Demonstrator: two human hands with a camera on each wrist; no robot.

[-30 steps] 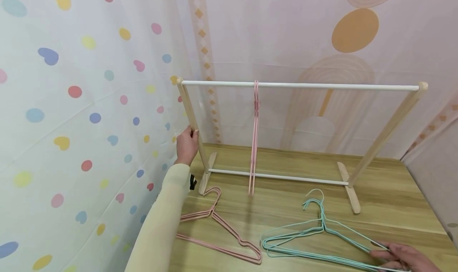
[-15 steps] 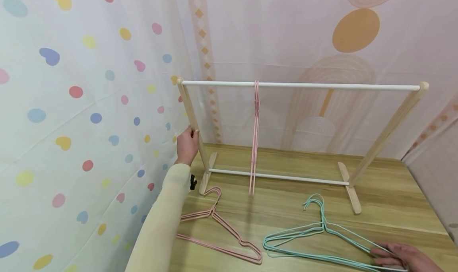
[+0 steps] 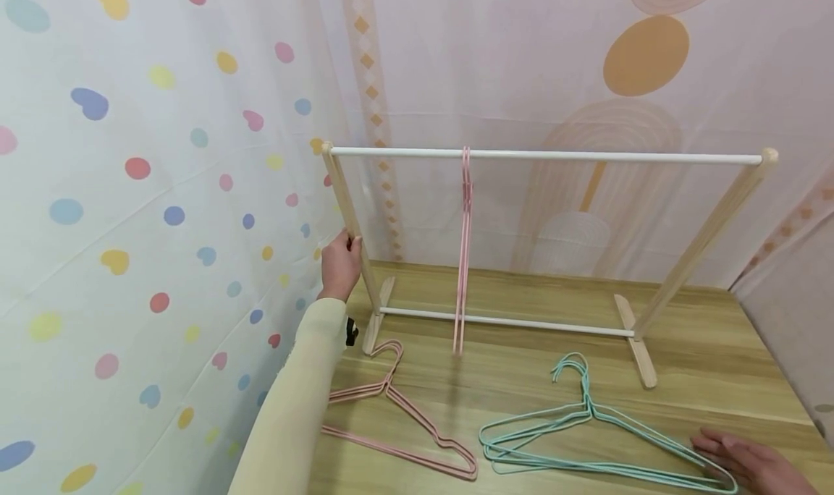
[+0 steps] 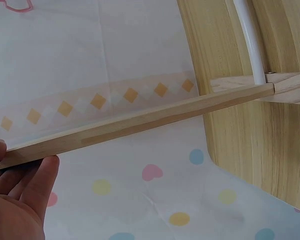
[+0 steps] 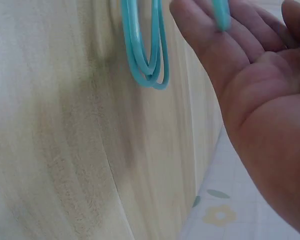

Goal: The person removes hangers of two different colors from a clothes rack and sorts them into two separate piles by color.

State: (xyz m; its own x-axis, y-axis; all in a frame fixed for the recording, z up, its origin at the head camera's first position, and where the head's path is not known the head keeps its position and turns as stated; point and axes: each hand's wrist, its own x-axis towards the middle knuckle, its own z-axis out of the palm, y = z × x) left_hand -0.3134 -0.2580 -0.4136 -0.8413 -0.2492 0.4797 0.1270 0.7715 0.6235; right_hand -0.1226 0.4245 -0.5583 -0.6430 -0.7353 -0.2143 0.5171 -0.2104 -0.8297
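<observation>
Head view: my left hand [image 3: 340,265] is gripping the wooden left post [image 3: 350,223] of the tabletop clothes rack, fingers curled round it. My right hand [image 3: 749,462] is lying flat, fingers straight, touching the end of the teal wire hangers [image 3: 586,437] stacked on the table [image 3: 717,365], front right. Pink hangers [image 3: 397,426] are lying just left of them; more pink hangers are hanging mid-rail.

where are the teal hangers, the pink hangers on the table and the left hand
teal hangers [image 3: 589,410], head view, neck below the hooks
pink hangers on the table [image 3: 389,389], head view, neck
left hand [image 3: 340,267], head view, back of hand
</observation>
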